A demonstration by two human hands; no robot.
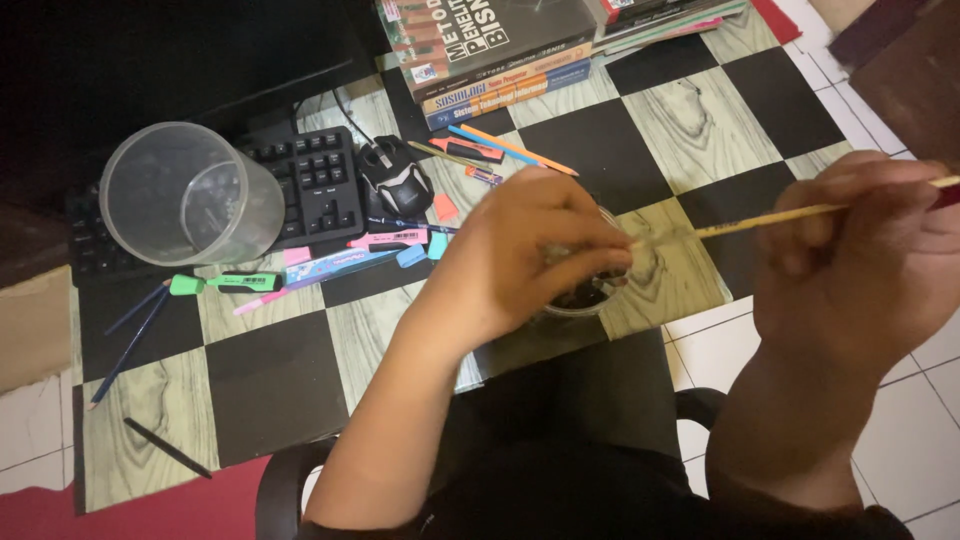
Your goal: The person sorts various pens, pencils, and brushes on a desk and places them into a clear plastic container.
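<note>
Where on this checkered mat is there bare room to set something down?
Free: the squares between the book stack and the right hand, and those between the green highlighter and black pencil. Crowded: around the keyboard, mouse and left hand.

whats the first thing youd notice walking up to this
The two hands mid-frame: the right hand holds a thin yellow pencil pointing toward the left hand, which covers a small clear container. Next, the big empty clear cup lying on the keyboard, upper left.
</note>
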